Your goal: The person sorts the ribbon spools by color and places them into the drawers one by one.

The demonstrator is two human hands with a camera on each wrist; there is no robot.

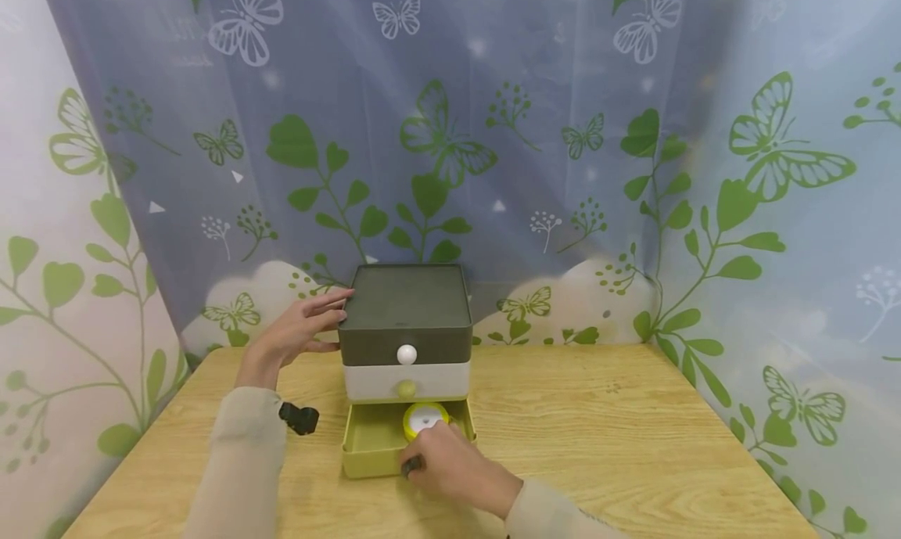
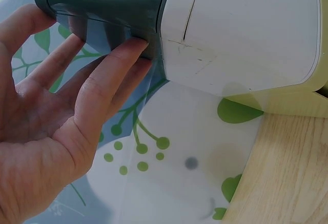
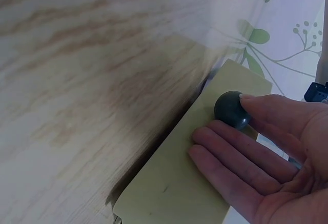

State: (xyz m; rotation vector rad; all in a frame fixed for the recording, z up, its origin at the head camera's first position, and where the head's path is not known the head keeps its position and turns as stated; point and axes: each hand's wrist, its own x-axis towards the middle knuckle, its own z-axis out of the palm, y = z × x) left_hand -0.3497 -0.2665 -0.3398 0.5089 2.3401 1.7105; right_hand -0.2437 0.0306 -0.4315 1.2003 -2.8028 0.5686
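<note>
A small three-tier drawer box has a dark green top, a white middle drawer and a yellow-green bottom drawer. The bottom drawer is pulled out. Inside it lies a round white disc with a yellow rim, partly behind my right hand. My right hand pinches the dark green knob on that drawer's front between thumb and forefinger. With fairly straight fingers, my left hand touches the left side of the dark green top tier.
The box stands on a wood-grain table. Behind it hangs a curtain printed with butterflies and leaves, and similar curtains flank both sides. The upper drawers carry a white knob and a yellow-green knob.
</note>
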